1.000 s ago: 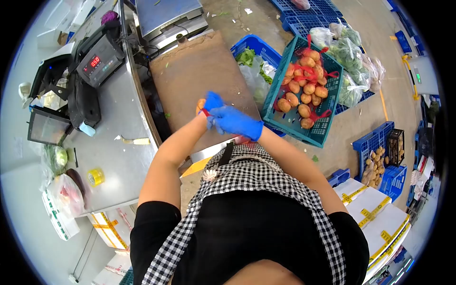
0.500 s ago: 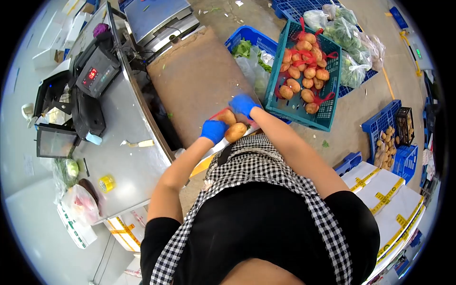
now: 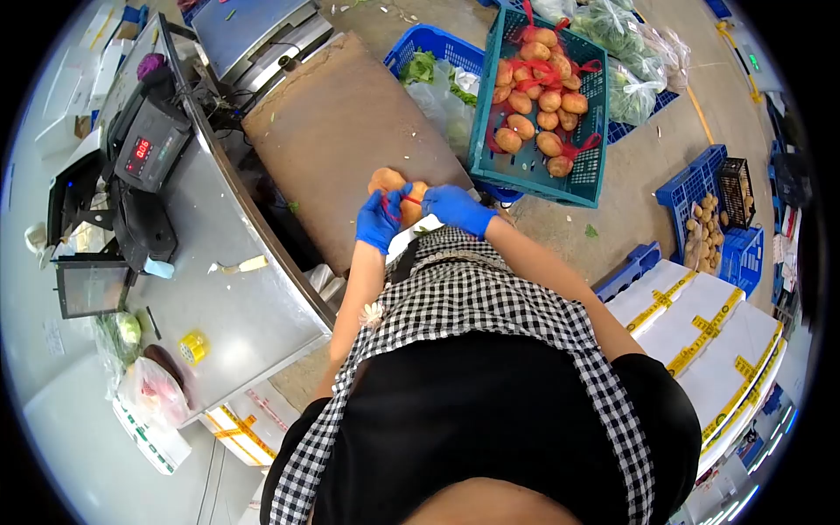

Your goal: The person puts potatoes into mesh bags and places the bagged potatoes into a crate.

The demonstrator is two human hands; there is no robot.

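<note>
Two potatoes [image 3: 386, 180] lie at the near edge of a brown board, in a red mesh bag whose netting is hard to make out. A red strand of the bag [image 3: 409, 199] stretches between my gloved hands. My left hand [image 3: 379, 222] is closed on the red mesh, just on the near side of the potatoes. From the right, my right hand [image 3: 457, 211] reaches in with its fingers pinched at the strand's other end, against the right-hand potato. Both hands wear blue gloves.
The brown board [image 3: 350, 131] lies ahead. A green crate [image 3: 535, 188] holds potatoes and red mesh; a blue basket [image 3: 446, 42] holds leafy greens. At left, a steel table [image 3: 232, 306] carries a scale display [image 3: 147, 150], a knife [image 3: 241, 265] and yellow tape [image 3: 192, 346]. White boxes [image 3: 691, 328] are stacked right.
The view has shifted. My left hand has moved to the near side of the potatoes, and my right hand has come in against them. Digits on the scale display have changed.
</note>
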